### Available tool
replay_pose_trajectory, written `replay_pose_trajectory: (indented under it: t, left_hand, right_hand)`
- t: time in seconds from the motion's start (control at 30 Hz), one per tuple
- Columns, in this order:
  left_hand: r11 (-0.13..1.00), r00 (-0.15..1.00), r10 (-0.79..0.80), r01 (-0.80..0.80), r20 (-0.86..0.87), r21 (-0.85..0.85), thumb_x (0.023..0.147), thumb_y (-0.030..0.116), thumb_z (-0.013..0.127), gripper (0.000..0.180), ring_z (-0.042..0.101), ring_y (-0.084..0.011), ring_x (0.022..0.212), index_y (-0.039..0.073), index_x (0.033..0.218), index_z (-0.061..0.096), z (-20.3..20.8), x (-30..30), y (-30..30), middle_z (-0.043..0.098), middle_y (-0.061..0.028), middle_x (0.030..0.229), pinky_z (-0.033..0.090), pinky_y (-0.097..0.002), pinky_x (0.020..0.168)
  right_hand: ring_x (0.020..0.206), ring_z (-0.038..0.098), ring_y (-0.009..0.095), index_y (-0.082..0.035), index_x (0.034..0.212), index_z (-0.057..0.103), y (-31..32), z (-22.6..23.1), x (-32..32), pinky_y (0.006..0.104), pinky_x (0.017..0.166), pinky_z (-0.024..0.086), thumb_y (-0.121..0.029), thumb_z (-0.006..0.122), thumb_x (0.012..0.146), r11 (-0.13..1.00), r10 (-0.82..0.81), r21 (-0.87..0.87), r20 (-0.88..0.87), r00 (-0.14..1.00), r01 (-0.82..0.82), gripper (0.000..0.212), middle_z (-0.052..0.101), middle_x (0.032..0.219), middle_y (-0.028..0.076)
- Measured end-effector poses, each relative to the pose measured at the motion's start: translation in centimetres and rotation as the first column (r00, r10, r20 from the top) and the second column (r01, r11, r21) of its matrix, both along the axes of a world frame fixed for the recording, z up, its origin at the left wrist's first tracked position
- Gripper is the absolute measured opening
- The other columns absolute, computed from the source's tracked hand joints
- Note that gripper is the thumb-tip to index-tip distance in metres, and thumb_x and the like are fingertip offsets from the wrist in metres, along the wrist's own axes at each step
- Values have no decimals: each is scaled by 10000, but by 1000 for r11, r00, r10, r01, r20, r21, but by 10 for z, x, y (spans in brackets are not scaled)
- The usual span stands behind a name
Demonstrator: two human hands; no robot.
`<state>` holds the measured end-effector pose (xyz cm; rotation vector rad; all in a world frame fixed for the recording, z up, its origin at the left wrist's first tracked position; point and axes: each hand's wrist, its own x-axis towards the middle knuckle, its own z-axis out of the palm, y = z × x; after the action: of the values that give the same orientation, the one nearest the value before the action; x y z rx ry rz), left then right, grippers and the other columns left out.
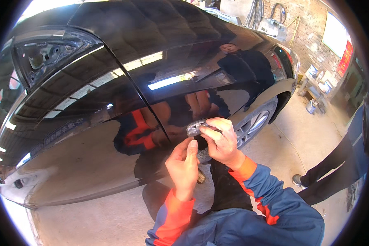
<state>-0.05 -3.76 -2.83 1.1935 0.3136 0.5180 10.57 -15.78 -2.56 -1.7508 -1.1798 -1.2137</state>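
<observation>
Between the thumb and fingers of my right hand (222, 141) is a small oval grey part (194, 129), shiny, with a dark hole in it. Just below the part, my left hand (182, 167) has its thumb and index finger pinched close together at the tips. Anything between those tips is too small to make out. Both hands are in front of the glossy side of a black car (110, 135), near the gap behind its door. Reflections of my arms show in the paintwork.
The car's rear wheel (254, 129) stands just beyond my right hand. At the right edge, a person in dark trousers (336, 158) is on the concrete floor (283, 143). Farther back, a small cluttered bench (315, 88) sits by a brick wall (309, 26) with hanging cables.
</observation>
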Motion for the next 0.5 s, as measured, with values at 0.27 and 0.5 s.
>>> replay_pose_trajectory:
  t: [0.27, 0.5]
  left_hand:
    - [997, 998, 53, -51, -29, 58, 1019, 238, 818, 336, 574, -50, 629, -61, 1162, 768, 12, 5, 4, 711, -7, 798, 445, -223, 564]
    - [986, 985, 131, -117, -116, 123, 1003, 291, 837, 363, 578, -52, 596, -60, 1079, 787, 22, 13, 2, 698, -19, 743, 429, -223, 534]
  right_hand:
    - [1048, 682, 315, -81, 1177, 778, -5, 8, 8, 421, 889, 583, 10, 893, 752, 999, 25, -25, 20, 999, -25, 449, 699, 1163, 85]
    - [1040, 668, 296, -133, 1214, 787, -9, 13, 15, 386, 856, 583, -73, 923, 745, 998, 35, -50, 56, 998, -33, 492, 691, 1134, 58]
